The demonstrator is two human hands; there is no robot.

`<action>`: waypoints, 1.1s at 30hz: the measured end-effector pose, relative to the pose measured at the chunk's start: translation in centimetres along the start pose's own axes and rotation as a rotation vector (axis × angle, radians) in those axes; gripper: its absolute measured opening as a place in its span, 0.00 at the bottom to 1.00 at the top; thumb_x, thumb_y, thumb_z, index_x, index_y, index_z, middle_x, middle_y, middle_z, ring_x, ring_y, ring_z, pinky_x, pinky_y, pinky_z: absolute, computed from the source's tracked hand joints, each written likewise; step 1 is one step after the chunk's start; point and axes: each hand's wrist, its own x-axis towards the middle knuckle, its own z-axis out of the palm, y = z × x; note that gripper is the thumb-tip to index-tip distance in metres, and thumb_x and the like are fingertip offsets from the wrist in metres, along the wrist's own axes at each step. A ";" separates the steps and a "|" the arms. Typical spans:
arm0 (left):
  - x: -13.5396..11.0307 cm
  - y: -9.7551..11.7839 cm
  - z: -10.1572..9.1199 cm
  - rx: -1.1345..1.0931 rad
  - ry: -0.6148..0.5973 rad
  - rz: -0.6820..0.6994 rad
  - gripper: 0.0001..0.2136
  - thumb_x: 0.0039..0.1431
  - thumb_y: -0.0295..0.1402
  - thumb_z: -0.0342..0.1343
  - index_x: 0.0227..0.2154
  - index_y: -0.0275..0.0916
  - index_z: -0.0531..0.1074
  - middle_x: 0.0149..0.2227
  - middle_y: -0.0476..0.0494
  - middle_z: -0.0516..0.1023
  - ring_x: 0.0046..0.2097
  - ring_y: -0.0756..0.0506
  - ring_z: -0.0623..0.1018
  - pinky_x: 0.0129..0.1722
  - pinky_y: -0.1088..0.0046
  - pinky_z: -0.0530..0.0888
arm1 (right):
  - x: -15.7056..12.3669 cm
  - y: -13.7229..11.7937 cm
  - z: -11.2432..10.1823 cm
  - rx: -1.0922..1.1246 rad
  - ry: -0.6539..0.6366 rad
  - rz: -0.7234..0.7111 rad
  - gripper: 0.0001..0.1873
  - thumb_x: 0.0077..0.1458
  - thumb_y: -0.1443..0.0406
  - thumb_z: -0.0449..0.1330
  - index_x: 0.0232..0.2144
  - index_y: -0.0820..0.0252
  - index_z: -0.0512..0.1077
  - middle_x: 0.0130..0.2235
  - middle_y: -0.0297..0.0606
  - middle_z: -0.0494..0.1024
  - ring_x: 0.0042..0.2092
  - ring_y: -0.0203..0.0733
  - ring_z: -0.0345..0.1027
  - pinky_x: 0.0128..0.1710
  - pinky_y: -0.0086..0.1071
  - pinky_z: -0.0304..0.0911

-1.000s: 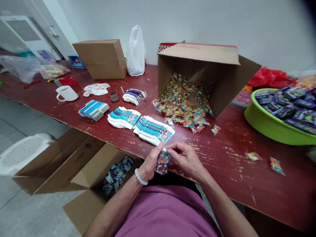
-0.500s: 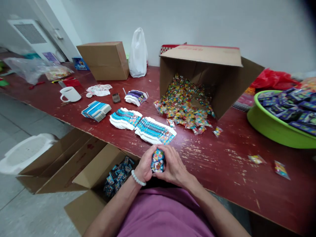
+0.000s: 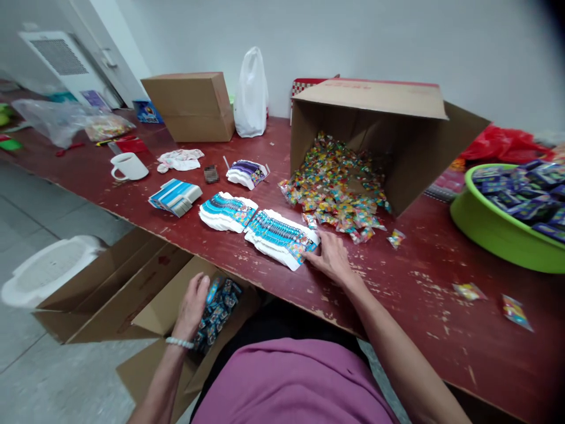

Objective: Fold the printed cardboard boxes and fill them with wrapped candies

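My right hand [image 3: 332, 257] is at the right end of a fanned row of flat blue-and-white cartons [image 3: 276, 235], thumb and fingers closed on the end carton. My left hand [image 3: 193, 303], with a pale bead bracelet, hangs over the open cardboard box [image 3: 168, 303] below the table edge. Its fingers look loosely apart. A small blue box [image 3: 212, 291] is just beside its fingertips, apparently out of its grasp. Several filled small boxes [image 3: 220, 315] lie inside the cardboard box. A second fanned row of cartons [image 3: 227, 212] adjoins the first.
A tipped carton [image 3: 366, 100] spills wrapped candies [image 3: 339, 194] onto the red table [image 3: 397, 306]. At right stands a green basin [image 3: 498, 235] of purple packets. Farther left are a blue-white carton stack [image 3: 175, 197], a mug [image 3: 130, 167], a closed box [image 3: 189, 109] and a white bag [image 3: 251, 97].
My hands have parted from the small blue box they held together. The left went down and left over the cardboard box with it; the right reached forward to the fanned cartons.
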 end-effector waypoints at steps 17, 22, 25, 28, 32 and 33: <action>-5.4 12.4 3.3 -0.435 -0.456 0.273 0.19 0.56 0.40 0.60 0.50 0.39 0.72 0.45 0.40 0.78 0.45 0.43 0.76 0.46 0.69 0.71 | -1.6 -0.9 -4.0 0.913 -0.123 0.144 0.21 0.43 0.49 0.67 0.28 0.58 0.68 0.28 0.32 0.74 0.30 0.38 0.67 0.32 0.31 0.62; -7.7 14.9 5.3 -0.693 -1.287 -0.038 0.25 0.51 0.48 0.63 0.46 0.35 0.75 0.43 0.35 0.80 0.42 0.40 0.79 0.43 0.67 0.72 | -4.3 -4.3 -6.9 1.129 -0.351 0.032 0.15 0.49 0.55 0.68 0.30 0.57 0.71 0.32 0.34 0.75 0.33 0.38 0.68 0.36 0.32 0.66; -9.0 14.7 6.6 -0.807 -1.578 -0.209 0.30 0.43 0.51 0.67 0.45 0.34 0.75 0.36 0.35 0.80 0.35 0.39 0.81 0.38 0.63 0.74 | -5.2 -5.9 -7.5 1.167 -0.406 0.064 0.15 0.49 0.52 0.67 0.30 0.55 0.72 0.32 0.36 0.75 0.33 0.41 0.69 0.31 0.34 0.67; -9.6 14.4 7.2 -0.880 -1.573 -0.258 0.31 0.41 0.48 0.70 0.47 0.34 0.74 0.34 0.38 0.79 0.33 0.39 0.81 0.37 0.63 0.76 | -5.4 -6.5 -7.5 1.201 -0.366 0.086 0.15 0.49 0.52 0.68 0.31 0.55 0.73 0.31 0.36 0.75 0.31 0.40 0.68 0.28 0.33 0.67; -9.8 14.8 7.2 -0.896 -1.478 -0.235 0.28 0.39 0.45 0.72 0.42 0.33 0.75 0.33 0.38 0.80 0.34 0.39 0.82 0.38 0.64 0.76 | -6.0 -6.7 -7.0 1.322 -0.346 0.154 0.16 0.52 0.55 0.66 0.41 0.54 0.72 0.31 0.32 0.74 0.23 0.32 0.64 0.22 0.27 0.62; -9.8 15.0 7.1 -0.899 -1.442 -0.226 0.27 0.39 0.45 0.72 0.40 0.33 0.75 0.32 0.38 0.80 0.33 0.40 0.82 0.37 0.64 0.77 | -6.3 -6.8 -6.8 1.365 -0.364 0.181 0.18 0.54 0.55 0.65 0.44 0.53 0.71 0.31 0.32 0.73 0.22 0.31 0.62 0.20 0.26 0.60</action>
